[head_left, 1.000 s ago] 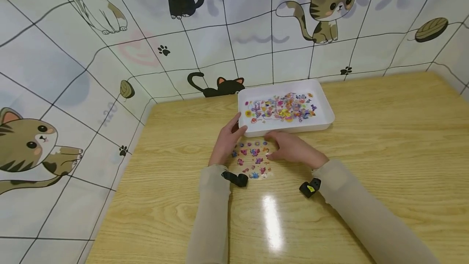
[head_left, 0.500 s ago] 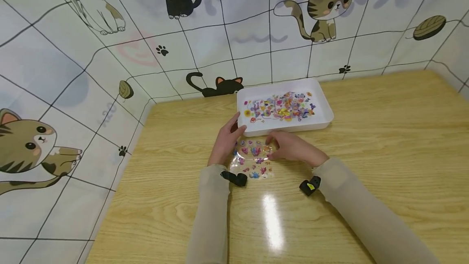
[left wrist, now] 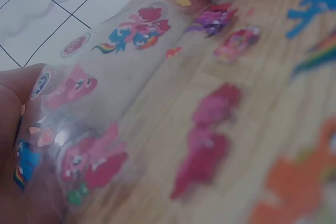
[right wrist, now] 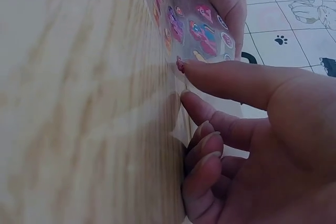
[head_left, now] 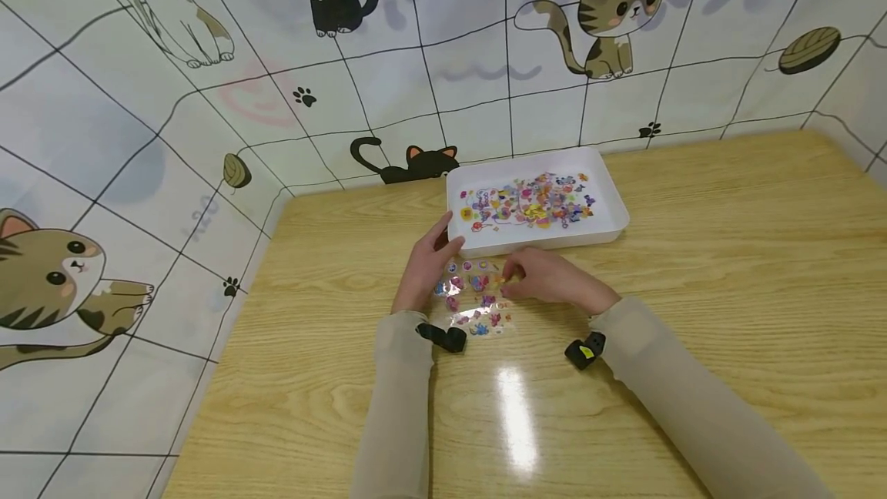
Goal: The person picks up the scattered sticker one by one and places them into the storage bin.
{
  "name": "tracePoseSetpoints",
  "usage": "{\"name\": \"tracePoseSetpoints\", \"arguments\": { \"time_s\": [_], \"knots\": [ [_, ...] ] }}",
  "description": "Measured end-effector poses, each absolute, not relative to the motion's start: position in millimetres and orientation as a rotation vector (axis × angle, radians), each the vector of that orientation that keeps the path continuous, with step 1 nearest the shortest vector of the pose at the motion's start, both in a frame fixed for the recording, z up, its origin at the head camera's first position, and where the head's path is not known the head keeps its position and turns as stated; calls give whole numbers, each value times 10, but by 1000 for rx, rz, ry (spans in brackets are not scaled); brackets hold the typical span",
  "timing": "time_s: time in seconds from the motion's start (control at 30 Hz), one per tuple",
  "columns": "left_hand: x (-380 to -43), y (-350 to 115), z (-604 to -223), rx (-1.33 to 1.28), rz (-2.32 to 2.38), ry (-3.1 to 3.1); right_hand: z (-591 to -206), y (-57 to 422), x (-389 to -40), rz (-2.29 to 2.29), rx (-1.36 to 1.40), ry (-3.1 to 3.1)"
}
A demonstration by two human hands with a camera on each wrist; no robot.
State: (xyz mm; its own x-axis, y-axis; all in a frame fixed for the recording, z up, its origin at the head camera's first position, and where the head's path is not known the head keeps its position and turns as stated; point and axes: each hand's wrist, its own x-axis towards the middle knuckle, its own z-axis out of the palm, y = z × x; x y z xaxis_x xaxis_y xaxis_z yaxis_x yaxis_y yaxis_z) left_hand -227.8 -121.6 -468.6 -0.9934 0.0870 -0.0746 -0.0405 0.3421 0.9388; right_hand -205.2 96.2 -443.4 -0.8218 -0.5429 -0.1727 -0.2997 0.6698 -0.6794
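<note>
A clear sticker sheet [head_left: 478,306] printed with colourful pony figures lies before the white tray [head_left: 610,233], and part of it bends up off the table. My right hand [head_left: 550,279] pinches the sheet's right edge; in the right wrist view the thumb [right wrist: 231,80] lies on a small pink sticker, the index fingertip just under it. Beside the tray's near left corner is my left hand [head_left: 421,272], thumb and fingers spread around that corner. The sheet's left side meets this hand in the left wrist view; its fingertips are out of sight there.
Many small loose stickers [head_left: 537,206] are piled inside the tray. The tray stands near the back wall [head_left: 478,91], which is covered in cartoon cats. Wooden tabletop [head_left: 728,268] extends to both sides.
The sheet has bent upward and its glare has shifted. My right fingers have drawn together at its right edge. The left hand keeps its place by the tray.
</note>
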Motion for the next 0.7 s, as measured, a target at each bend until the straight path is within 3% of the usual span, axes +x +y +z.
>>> {"name": "tracePoseSetpoints", "arguments": {
  "time_s": [0.7],
  "knots": [
    [-2276,-1223,-4686,44,1713,2498,-4493,1031,-2111,-1169,-583,2452]
  ]
}}
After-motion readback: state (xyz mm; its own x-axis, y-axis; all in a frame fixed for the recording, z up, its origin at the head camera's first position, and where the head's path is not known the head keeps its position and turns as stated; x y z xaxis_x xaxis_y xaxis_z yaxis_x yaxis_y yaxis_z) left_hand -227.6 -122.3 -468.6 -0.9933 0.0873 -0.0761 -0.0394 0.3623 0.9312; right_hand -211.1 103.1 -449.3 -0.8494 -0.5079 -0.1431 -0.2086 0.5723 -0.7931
